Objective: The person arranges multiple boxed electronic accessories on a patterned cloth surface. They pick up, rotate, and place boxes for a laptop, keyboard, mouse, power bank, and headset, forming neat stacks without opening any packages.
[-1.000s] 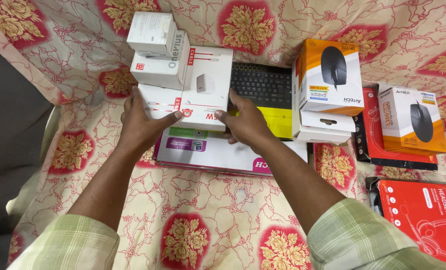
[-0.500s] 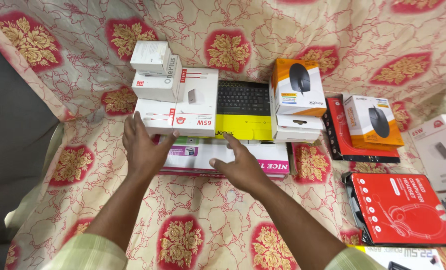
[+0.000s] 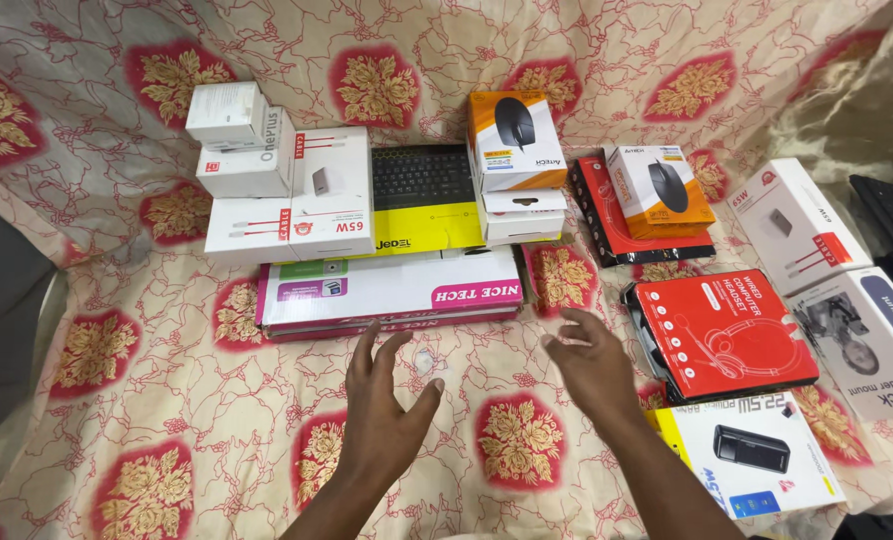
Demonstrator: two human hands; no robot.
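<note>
Head view: left hand [image 3: 382, 415] and right hand [image 3: 592, 365] hover spread and empty beside the long white-and-pink box [image 3: 392, 292]; likely light, stiff cardboard, best gripped at both ends.

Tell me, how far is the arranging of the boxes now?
Looks done: white charger boxes and a mouse box sit stacked on the long keyboard boxes. In hand: nothing; left hand and right hand hover open above the cloth. Seemingly left: red headset box and power bank box lie loose at right.
</note>
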